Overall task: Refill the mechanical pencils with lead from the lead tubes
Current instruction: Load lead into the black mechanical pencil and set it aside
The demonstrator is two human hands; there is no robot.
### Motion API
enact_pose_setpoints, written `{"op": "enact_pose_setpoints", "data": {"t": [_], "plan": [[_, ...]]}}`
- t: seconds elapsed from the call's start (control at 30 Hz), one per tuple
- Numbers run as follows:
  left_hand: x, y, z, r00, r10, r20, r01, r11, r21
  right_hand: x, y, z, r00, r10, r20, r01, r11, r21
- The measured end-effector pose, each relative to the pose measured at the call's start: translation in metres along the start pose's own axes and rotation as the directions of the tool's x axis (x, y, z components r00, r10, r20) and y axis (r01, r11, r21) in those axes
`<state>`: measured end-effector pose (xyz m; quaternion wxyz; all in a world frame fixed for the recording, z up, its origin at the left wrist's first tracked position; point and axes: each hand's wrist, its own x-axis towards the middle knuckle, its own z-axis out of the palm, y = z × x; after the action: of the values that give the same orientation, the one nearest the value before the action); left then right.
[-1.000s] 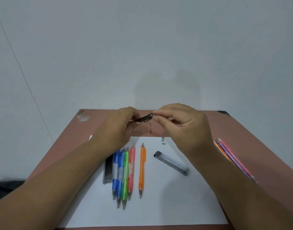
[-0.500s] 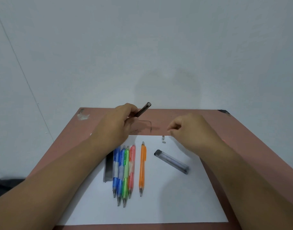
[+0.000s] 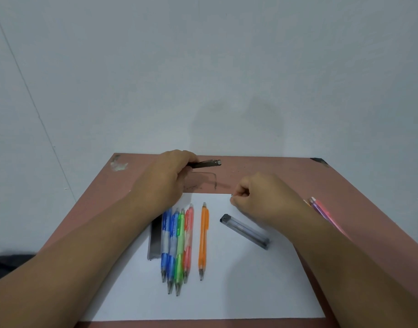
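While left hand [image 3: 166,177] grips the dark pencil [image 3: 204,163] mid-barrel at far surface [image 3: 298,176], right hand [image 3: 257,200] curls, pinching something tiny, unclear. Light, slick; leads likely brittle, so grip gently.

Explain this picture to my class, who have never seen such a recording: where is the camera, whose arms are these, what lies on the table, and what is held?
There is no machine here. The camera sits on a person's head and looks down at their own arms. The left hand holds a dark pencil above the table. The right hand rests at the far edge of the white paper, fingers curled round something too small to tell. On the paper lie four coloured pencils side by side, an orange pencil, a clear lead tube and a dark tube. More pencils lie at the right.
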<state>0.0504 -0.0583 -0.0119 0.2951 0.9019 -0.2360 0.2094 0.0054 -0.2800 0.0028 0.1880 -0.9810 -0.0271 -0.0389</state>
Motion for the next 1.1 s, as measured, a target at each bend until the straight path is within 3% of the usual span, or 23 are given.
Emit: {"op": "enact_pose_setpoints", "data": {"t": [0.1, 0.2, 0.27, 0.43, 0.8, 1.1], "plan": [[0.000, 0.001, -0.002, 1.000, -0.004, 0.003, 0.004, 1.000, 0.000, -0.002, -0.002, -0.004, 0.986, -0.038, -0.165, 0.064, 0.986, 0.155], [0.000, 0.002, -0.003, 1.000, 0.003, -0.002, -0.003, 1.000, -0.001, -0.008, -0.006, -0.007, 0.943, -0.076, -0.324, 0.214, 0.884, 0.415], [0.000, 0.003, -0.004, 1.000, 0.010, -0.005, -0.010, 1.000, -0.005, -0.012, -0.010, -0.007, 0.913, -0.107, -0.393, 0.302, 0.826, 0.476], [0.000, 0.004, -0.004, 1.000, 0.023, -0.005, -0.023, 1.000, 0.000, -0.013, -0.013, -0.006, 0.848, -0.154, -0.508, 0.411, 0.796, 0.445], [-0.001, 0.003, -0.004, 0.999, 0.050, -0.009, -0.050, 0.999, 0.009, -0.012, -0.013, -0.005, 0.812, -0.192, -0.552, 0.460, 0.793, 0.400], [-0.001, -0.002, -0.004, 0.997, 0.075, -0.003, -0.074, 0.996, 0.049, -0.008, -0.011, -0.005, 0.780, -0.261, -0.569, 0.464, 0.851, 0.246]]}}
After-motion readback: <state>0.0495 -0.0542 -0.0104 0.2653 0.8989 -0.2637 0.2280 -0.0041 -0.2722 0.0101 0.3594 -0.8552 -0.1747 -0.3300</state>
